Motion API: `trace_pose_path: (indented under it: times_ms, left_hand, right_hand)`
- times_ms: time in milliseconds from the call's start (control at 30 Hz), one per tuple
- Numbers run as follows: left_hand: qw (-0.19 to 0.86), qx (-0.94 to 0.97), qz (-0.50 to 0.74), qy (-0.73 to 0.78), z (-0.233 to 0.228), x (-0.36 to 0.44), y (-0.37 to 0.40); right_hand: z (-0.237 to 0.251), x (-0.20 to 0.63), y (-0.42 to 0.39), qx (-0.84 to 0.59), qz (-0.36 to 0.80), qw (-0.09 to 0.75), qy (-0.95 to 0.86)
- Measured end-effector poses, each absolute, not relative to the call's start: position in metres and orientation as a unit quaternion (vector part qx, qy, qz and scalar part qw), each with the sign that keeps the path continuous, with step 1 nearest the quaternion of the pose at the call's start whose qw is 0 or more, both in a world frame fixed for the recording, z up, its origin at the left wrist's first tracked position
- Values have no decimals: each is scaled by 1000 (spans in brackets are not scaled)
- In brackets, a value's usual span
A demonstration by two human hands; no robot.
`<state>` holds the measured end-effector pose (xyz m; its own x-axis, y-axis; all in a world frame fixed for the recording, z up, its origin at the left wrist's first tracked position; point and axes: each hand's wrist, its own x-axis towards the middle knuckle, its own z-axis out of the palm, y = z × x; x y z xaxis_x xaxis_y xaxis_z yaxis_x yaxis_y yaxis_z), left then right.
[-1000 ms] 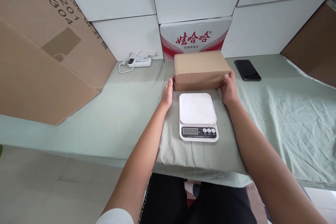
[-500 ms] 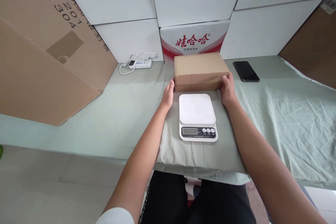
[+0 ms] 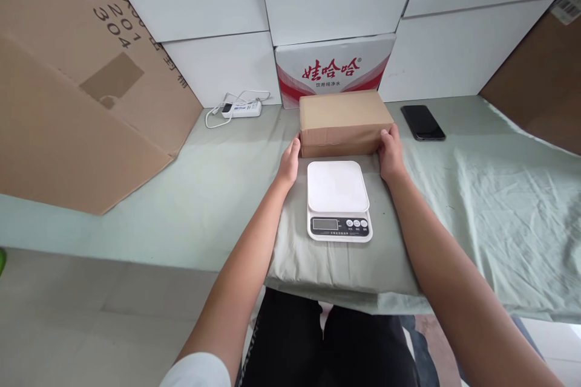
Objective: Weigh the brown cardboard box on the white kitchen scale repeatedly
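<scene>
Cardboard box (image 3: pixel 342 121), brown and wrapped in tape, lies flat on the pale green cloth (image 3: pixel 476 193) between the two hands, its long side facing the person. Left hand (image 3: pixel 290 163) rests against the box's near left corner, fingers held together and pointing away from the person, flat against the box's end. Right hand (image 3: pixel 390 154) presses on the near right corner, thumb on the front face and fingers curled round the end. Neither hand closes around anything; both simply bracket the box from its two ends, and whether the box is lifted off the cloth cannot be told. Just in front of the box, between the forearms, sits a white kitchen scale (image 3: pixel 338 199) with a bare platform and a small display and buttons on its near edge; it is close to the box but apart from it. Behind the box stands a red-and-white carton (image 3: pixel 336 66) among plain white boxes. A black phone (image 3: pixel 422 123) lies to the right of the box, a white power strip (image 3: pixel 242 109) with its cord to the left, and a large brown cardboard sheet (image 3: pixel 77 84) leans at the far left.
</scene>
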<state>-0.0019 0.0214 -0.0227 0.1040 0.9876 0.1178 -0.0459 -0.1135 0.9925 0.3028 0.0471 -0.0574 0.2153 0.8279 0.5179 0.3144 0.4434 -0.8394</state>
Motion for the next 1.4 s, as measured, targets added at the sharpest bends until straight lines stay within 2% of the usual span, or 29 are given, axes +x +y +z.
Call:
trace_pose_path:
  times_ms: [267, 1067, 1400]
  left_hand:
    - [483, 568, 512, 427, -28, -4, 25]
    - [475, 569, 523, 421, -33, -11, 15]
    - [481, 566, 516, 427, -28, -14, -3]
  right_hand:
    - [-48, 296, 41, -473, 289, 646, -526]
    - [-34, 289, 15, -483, 241, 576, -613]
    - [-31, 283, 9, -474, 271, 603, -582]
